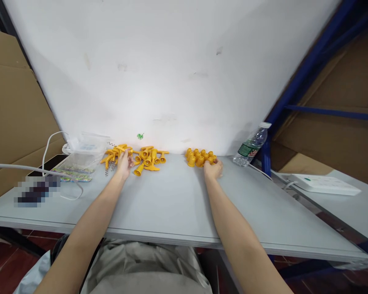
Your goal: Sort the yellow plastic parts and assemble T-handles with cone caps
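Yellow cups (199, 161) meet the right hand (213, 169), grip state unclear; left hand (124, 165) pinches a yellow handle (120, 148) near a plastic bag (84, 160).

Faces a scuffed white wall (171, 77) with a small green mark (140, 136), brightest around its middle; has a pale grey table (165, 208) in front, reddish floor tiles (4, 265) below, a blue metal frame (309, 61) at right.

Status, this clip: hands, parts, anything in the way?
Left hand at yellow handles, right hand at yellow cups. Yellow bell-shaped pieces between the hands. Bottle apart to the right; nothing visibly blocking.
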Action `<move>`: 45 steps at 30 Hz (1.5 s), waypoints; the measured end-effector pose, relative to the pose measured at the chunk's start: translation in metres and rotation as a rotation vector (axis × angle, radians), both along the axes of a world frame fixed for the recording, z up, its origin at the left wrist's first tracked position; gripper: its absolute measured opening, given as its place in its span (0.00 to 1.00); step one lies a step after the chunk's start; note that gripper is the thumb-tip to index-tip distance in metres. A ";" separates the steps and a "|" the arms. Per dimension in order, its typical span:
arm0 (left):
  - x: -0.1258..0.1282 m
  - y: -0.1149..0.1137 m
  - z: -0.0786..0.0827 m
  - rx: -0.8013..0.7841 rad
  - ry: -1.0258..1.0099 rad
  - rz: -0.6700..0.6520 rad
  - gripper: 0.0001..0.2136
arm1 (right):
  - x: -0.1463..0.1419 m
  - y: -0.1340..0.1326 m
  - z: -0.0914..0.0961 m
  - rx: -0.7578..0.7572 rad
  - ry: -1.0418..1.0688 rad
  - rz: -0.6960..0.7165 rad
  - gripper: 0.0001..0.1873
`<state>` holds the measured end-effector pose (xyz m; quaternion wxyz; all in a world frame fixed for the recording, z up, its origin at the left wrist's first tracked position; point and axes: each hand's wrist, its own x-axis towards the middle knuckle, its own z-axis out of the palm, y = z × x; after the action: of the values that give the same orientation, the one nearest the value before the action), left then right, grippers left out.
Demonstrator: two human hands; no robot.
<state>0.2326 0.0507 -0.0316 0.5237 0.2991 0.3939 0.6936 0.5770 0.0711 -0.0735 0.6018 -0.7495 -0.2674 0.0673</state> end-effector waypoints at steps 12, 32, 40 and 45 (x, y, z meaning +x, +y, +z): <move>-0.019 0.015 -0.011 0.171 0.501 0.298 0.23 | 0.005 0.004 -0.006 0.086 0.045 -0.049 0.13; -0.069 0.043 -0.021 -0.071 1.848 0.072 0.36 | 0.008 0.012 -0.017 0.107 -0.022 0.002 0.13; -0.076 0.055 -0.022 -0.167 1.797 -0.026 0.34 | 0.005 0.009 -0.014 0.121 -0.002 -0.026 0.14; -0.075 0.052 -0.028 -0.030 1.705 0.122 0.25 | 0.005 0.007 -0.013 0.115 -0.006 -0.028 0.12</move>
<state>0.1575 0.1030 -0.0592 0.0141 0.6900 0.6779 0.2533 0.5821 0.0784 -0.0869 0.6438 -0.7176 -0.2624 0.0412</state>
